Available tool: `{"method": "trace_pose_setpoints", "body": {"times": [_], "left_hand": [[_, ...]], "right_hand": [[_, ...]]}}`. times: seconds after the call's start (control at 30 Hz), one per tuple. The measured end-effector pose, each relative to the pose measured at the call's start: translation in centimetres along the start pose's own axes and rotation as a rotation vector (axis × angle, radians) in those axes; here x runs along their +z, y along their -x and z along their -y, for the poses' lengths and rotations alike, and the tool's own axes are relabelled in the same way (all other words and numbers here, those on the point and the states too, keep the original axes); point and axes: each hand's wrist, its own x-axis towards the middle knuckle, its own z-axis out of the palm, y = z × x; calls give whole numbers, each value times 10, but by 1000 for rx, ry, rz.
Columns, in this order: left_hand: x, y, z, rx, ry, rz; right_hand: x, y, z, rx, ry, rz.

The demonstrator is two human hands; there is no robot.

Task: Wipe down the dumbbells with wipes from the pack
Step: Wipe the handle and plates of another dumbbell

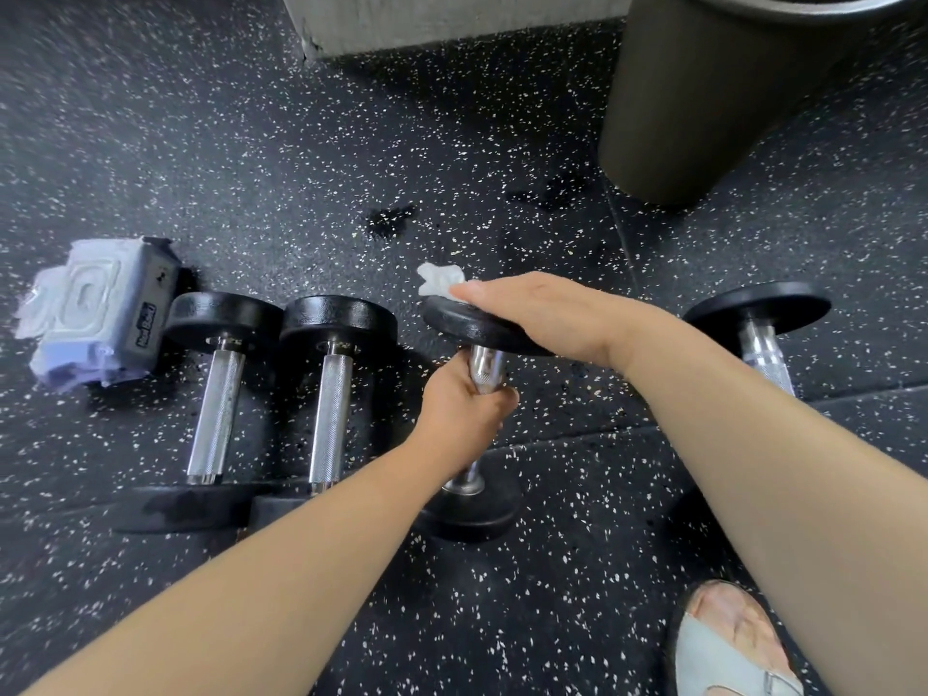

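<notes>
Several black dumbbells with chrome handles lie on the speckled rubber floor. My left hand (464, 404) grips the handle of the third dumbbell (472, 326), which stands tilted on its near plate. My right hand (537, 306) lies flat over its far plate and presses a crumpled white wipe (439, 279) against the plate's top face; most of the wipe is hidden under my fingers. Two dumbbells (216, 389) (329, 394) lie side by side to the left. A fourth dumbbell (758, 313) lies to the right, partly behind my right forearm. The wipes pack (100, 313) sits far left.
A large dark bin (728, 98) stands at the back right. A grey concrete block (442, 17) sits at the back centre. My sandalled foot (728, 640) is at the bottom right. Dark wet patches (389, 218) mark the floor beyond the dumbbells.
</notes>
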Motion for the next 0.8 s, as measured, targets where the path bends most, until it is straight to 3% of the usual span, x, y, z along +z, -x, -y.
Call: {"method": "trace_pose_setpoints", "body": {"times": [0.1,0.27,0.4,0.53,0.63,0.8], "left_hand": [[4,1,0,-20,27,9],[8,-2,0,-29,5,32],[9,-3,1,-21,-29,10],[5,-1,-1,22,-56,35],[2,-1,2,54,-57,61],[2,-2,3,16,0,63]], "right_hand": [[-5,-2,-7,157,22,-98],[-5,26,-26,230,-32,-166],[-5,53,-26,154,-70,-139],[-2,59,-17,-58,-196,-49],[5,39,-5,-136,-149,27],[0,1,0,49,-5,4]]}}
